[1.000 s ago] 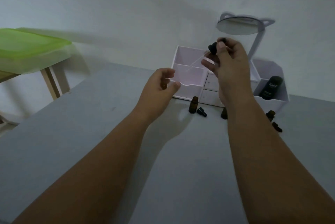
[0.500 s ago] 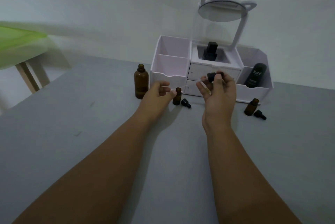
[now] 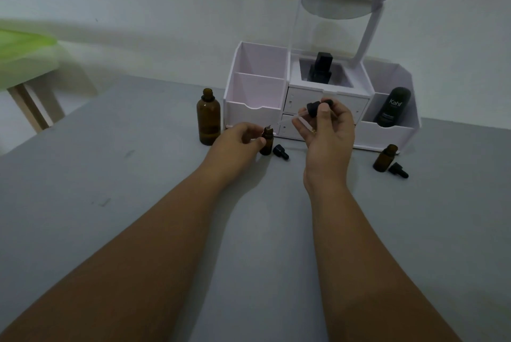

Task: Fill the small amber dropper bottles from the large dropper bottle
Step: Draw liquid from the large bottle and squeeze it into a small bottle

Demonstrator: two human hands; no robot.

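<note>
Pinching thumb and curled fingers of my operator's right hand (image 3: 329, 137) grip the large dropper (image 3: 312, 109) by its black rubber bulb and ribbed cap. Its clear glass pipette slants down to the left, and the tip is just beside the mouth of the near small amber bottle (image 3: 266, 142). The left hand (image 3: 237, 142) curls round that bottle, thumb on its near side, and holds it upright on the matte grey table (image 3: 138, 189).

I see the large amber bottle (image 3: 208, 120), a smooth round cylinder with an open neck, standing left of the hands, near the white organiser (image 3: 249, 113). I cannot tell its liquid level in this dim light. A second small amber bottle (image 3: 385, 158) stands open at the right.

I count three amber bottles and three droppers: one is held, one small black dropper cap (image 3: 280, 152) lies beside the held bottle, and another cap (image 3: 398, 170) lies beside the right one.

The boxy organiser has open compartments and small drawers. Its middle bay holds a square black bottle (image 3: 320, 69) and its right bay a rounded black Kahf bottle (image 3: 391, 108). A round mirror (image 3: 340, 0) with cat ears stands above.
</note>
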